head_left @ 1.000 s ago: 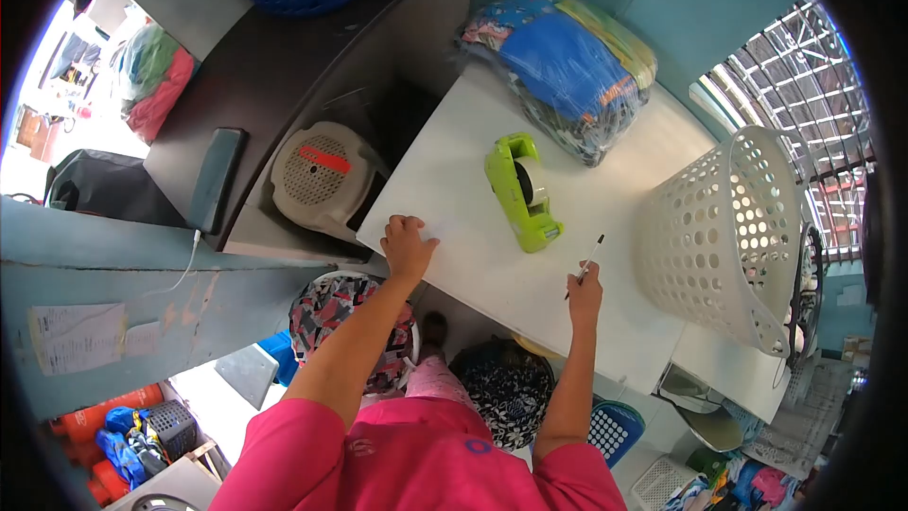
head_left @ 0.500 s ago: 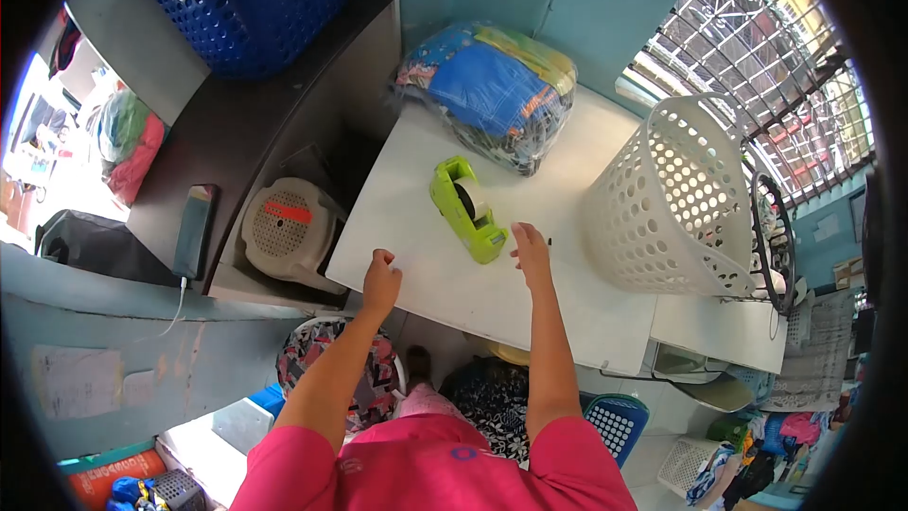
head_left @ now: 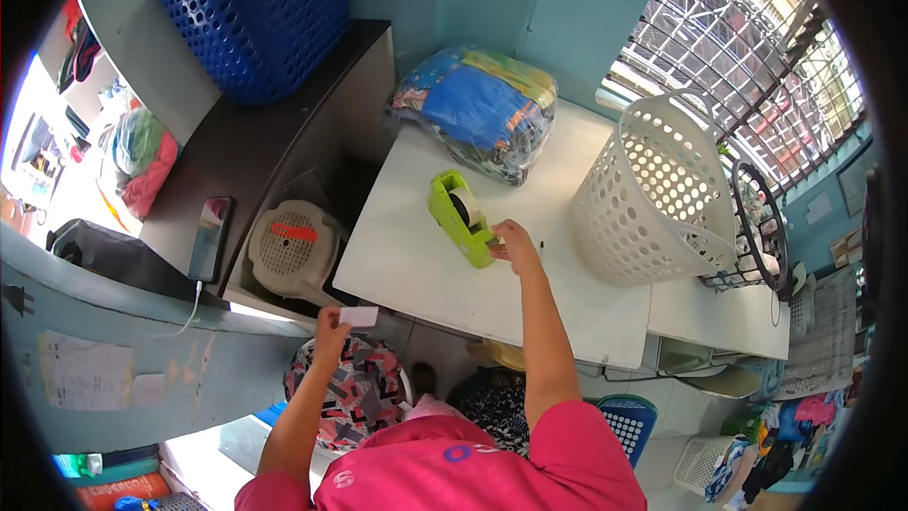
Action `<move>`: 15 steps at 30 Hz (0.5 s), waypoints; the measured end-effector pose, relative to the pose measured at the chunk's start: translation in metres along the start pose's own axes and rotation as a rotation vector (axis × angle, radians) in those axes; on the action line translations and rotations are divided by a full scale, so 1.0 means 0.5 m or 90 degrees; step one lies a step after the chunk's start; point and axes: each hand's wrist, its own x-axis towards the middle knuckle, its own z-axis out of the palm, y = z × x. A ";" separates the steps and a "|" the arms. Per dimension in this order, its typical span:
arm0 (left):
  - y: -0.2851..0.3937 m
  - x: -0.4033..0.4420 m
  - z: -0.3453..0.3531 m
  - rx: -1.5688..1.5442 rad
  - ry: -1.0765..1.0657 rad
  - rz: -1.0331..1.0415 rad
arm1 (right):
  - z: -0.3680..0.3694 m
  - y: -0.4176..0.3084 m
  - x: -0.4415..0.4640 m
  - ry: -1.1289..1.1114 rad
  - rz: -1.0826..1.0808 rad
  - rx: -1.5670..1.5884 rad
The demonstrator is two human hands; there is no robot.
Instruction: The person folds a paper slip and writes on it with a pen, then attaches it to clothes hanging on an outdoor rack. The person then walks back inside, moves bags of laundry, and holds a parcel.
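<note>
Several details around the two hands are hard to make out: any marks on the small white card (head_left: pixel 358 317) are illegible, its left end is covered by fingers, and a dark speck (head_left: pixel 542 245) on the white table (head_left: pixel 416 237) is too small to identify. The blue basket (head_left: pixel 274 28) is cut off by the top edge of the view. The left hand (head_left: pixel 328 332) pinches the card between thumb and fingers, just off the table's near left corner and above some patterned fabric (head_left: pixel 355 388). The right hand (head_left: pixel 514 246) is at the near end of the green tape dispenser (head_left: pixel 450 216), which lies on the table between the wrapped bundle (head_left: pixel 482 118) and the near edge; its fingers are partly curled, and whether they grip tape cannot be told.
</note>
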 end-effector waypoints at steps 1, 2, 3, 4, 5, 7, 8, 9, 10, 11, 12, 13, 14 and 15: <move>-0.004 -0.016 -0.019 -0.030 0.023 -0.038 | -0.003 0.004 -0.013 -0.009 0.007 0.069; -0.011 -0.030 -0.040 -0.029 0.021 -0.037 | -0.004 0.010 -0.029 -0.008 0.007 0.071; -0.015 -0.044 -0.058 -0.079 0.039 -0.067 | -0.007 0.021 -0.045 -0.004 -0.019 0.150; -0.020 -0.057 -0.068 -0.129 0.056 -0.097 | -0.008 0.031 -0.061 0.000 -0.046 0.228; -0.015 -0.071 -0.072 -0.128 0.054 -0.096 | -0.008 0.045 -0.072 0.002 -0.046 0.230; 0.001 -0.097 -0.084 -0.192 0.139 -0.192 | -0.006 0.074 -0.086 0.021 -0.113 0.294; 0.004 -0.107 -0.093 -0.214 0.138 -0.207 | -0.007 0.088 -0.084 0.021 -0.112 0.295; -0.012 -0.113 -0.105 -0.212 0.140 -0.207 | -0.011 0.106 -0.077 0.017 -0.123 0.295; -0.035 -0.118 -0.120 -0.213 0.134 -0.202 | -0.016 0.124 -0.070 0.012 -0.133 0.294; -0.042 -0.125 -0.126 -0.214 0.129 -0.196 | -0.020 0.132 -0.068 0.011 -0.131 0.295; -0.050 -0.132 -0.129 -0.214 0.133 -0.197 | -0.025 0.139 -0.064 0.000 -0.101 0.244; -0.059 -0.140 -0.134 -0.218 0.154 -0.188 | -0.031 0.145 -0.061 -0.012 -0.072 0.191; -0.064 -0.150 -0.137 -0.223 0.178 -0.180 | -0.034 0.149 -0.059 -0.019 -0.069 0.189; -0.079 -0.160 -0.140 -0.227 0.191 -0.180 | -0.035 0.149 -0.056 0.009 -0.084 0.128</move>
